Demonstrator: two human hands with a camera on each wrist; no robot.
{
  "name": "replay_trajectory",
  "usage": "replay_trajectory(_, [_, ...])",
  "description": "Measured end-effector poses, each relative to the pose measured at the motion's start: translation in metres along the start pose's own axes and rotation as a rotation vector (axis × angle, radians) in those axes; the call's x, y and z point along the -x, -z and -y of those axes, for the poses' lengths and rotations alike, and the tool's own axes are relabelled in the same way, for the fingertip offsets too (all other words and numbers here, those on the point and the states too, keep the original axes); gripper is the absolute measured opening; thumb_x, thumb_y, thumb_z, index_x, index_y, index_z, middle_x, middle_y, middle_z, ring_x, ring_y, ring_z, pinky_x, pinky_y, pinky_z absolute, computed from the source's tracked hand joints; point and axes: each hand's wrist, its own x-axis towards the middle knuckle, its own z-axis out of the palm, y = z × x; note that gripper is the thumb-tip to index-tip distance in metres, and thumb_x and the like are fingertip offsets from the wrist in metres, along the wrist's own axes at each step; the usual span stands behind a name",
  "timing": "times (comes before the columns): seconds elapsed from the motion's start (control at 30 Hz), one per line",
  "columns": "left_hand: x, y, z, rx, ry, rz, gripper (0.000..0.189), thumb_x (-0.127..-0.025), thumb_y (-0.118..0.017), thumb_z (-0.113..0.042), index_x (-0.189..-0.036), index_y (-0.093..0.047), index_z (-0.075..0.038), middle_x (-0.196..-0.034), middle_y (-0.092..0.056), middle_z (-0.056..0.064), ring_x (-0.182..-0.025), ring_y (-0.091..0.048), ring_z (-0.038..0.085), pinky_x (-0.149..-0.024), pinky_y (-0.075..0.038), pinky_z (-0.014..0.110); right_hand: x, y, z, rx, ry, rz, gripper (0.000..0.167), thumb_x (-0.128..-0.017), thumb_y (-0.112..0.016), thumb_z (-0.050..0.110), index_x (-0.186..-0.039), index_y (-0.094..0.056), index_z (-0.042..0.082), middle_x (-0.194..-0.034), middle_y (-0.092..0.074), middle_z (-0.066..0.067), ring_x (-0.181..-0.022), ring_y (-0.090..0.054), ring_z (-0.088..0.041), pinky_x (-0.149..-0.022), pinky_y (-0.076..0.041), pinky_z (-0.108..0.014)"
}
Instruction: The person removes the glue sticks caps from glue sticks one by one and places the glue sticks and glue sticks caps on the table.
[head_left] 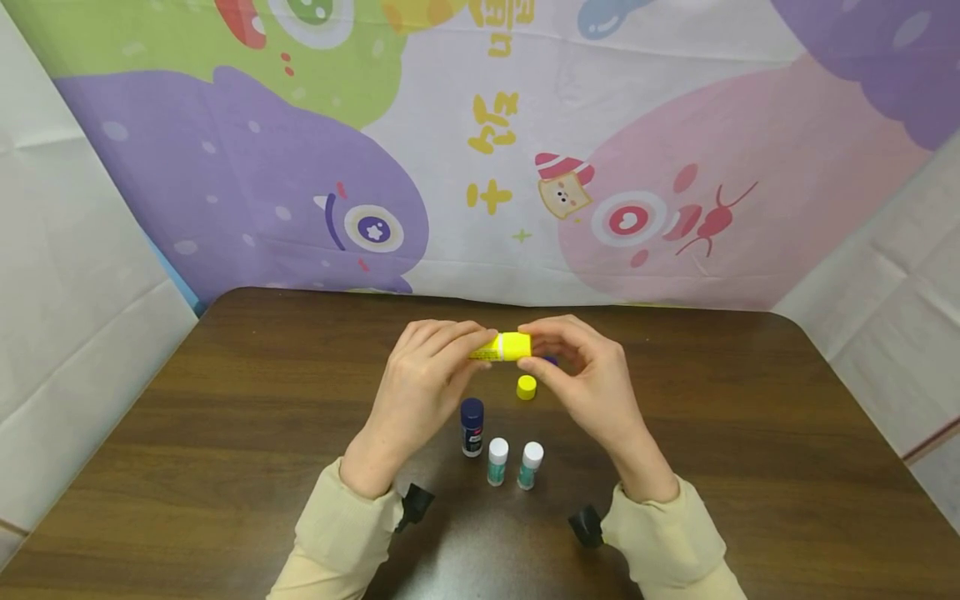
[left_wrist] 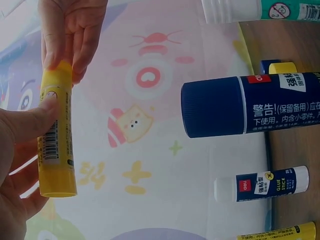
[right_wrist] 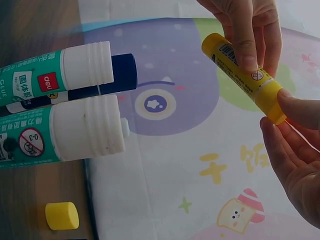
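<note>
Both hands hold a yellow glue stick (head_left: 513, 346) sideways above the table. My left hand (head_left: 423, 367) grips its printed barrel, with the thumb along the label in the left wrist view. At the other end, my right hand (head_left: 588, 375) pinches the plain yellow cap (right_wrist: 270, 102) between thumb and fingers. The cap sits against the barrel, a pale ring showing between them. Below the hands, a loose yellow cap (head_left: 527, 387) lies on the table. A small blue piece (head_left: 551, 360) is mostly hidden behind the right fingers.
On the brown table (head_left: 225, 467) stand a dark blue glue stick (head_left: 472, 429) and two white-capped green ones, left (head_left: 497, 462) and right (head_left: 530, 467). The left wrist view also shows a smaller navy glue stick (left_wrist: 272, 184) and part of another yellow one (left_wrist: 280, 233). A cartoon cloth (head_left: 465, 250) hangs behind.
</note>
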Motion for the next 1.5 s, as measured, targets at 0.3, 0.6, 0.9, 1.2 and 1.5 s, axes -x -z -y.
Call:
replay_trajectory(0.3, [0.0, 0.0, 0.0, 0.019, 0.03, 0.019, 0.03, -0.076, -0.072, -0.009, -0.105, -0.067, -0.006, -0.099, -0.067, 0.007, -0.091, -0.059, 0.022, -0.087, -0.042, 0.032, -0.001, 0.001, 0.001, 0.006, 0.019, 0.001, 0.03, -0.073, -0.07, -0.005, -0.102, -0.063, -0.002, -0.1, -0.062, -0.009, -0.086, -0.062, -0.013, -0.078, -0.052, -0.029])
replay_trajectory(0.6, [0.001, -0.002, 0.004, 0.035, 0.059, 0.047, 0.029, -0.077, -0.071, -0.011, -0.106, -0.066, -0.006, -0.099, -0.068, 0.007, -0.091, -0.06, 0.021, -0.087, -0.042, 0.031, -0.003, 0.004, 0.002, 0.031, 0.059, -0.005, 0.033, -0.07, -0.07, -0.01, -0.101, -0.064, -0.002, -0.102, -0.062, -0.01, -0.093, -0.059, -0.012, -0.082, -0.049, -0.025])
replay_trajectory(0.9, [0.002, -0.005, 0.006, 0.073, 0.105, 0.044, 0.031, -0.075, -0.073, -0.011, -0.105, -0.067, -0.006, -0.099, -0.067, 0.008, -0.089, -0.061, 0.021, -0.081, -0.047, 0.032, -0.004, 0.006, 0.001, 0.048, 0.065, -0.021, 0.034, -0.069, -0.07, -0.012, -0.1, -0.064, -0.003, -0.102, -0.063, -0.012, -0.094, -0.059, -0.011, -0.082, -0.05, -0.031])
replay_trajectory(1.2, [0.006, -0.009, 0.012, 0.117, 0.193, 0.056, 0.029, -0.077, -0.071, -0.013, -0.104, -0.065, -0.008, -0.097, -0.067, 0.003, -0.087, -0.06, 0.015, -0.076, -0.049, 0.029, -0.003, 0.011, -0.003, 0.097, 0.017, -0.039, 0.033, -0.07, -0.072, -0.007, -0.102, -0.065, 0.001, -0.103, -0.063, -0.007, -0.093, -0.059, -0.009, -0.083, -0.049, -0.023])
replay_trajectory(1.5, [0.012, -0.017, 0.021, 0.18, 0.299, 0.089, 0.028, -0.078, -0.071, -0.012, -0.104, -0.064, -0.008, -0.096, -0.066, 0.003, -0.083, -0.062, 0.013, -0.073, -0.049, 0.03, -0.003, 0.014, -0.014, 0.152, -0.032, -0.051, 0.033, -0.071, -0.072, -0.004, -0.103, -0.066, 0.004, -0.101, -0.064, -0.005, -0.089, -0.06, -0.011, -0.082, -0.05, -0.03])
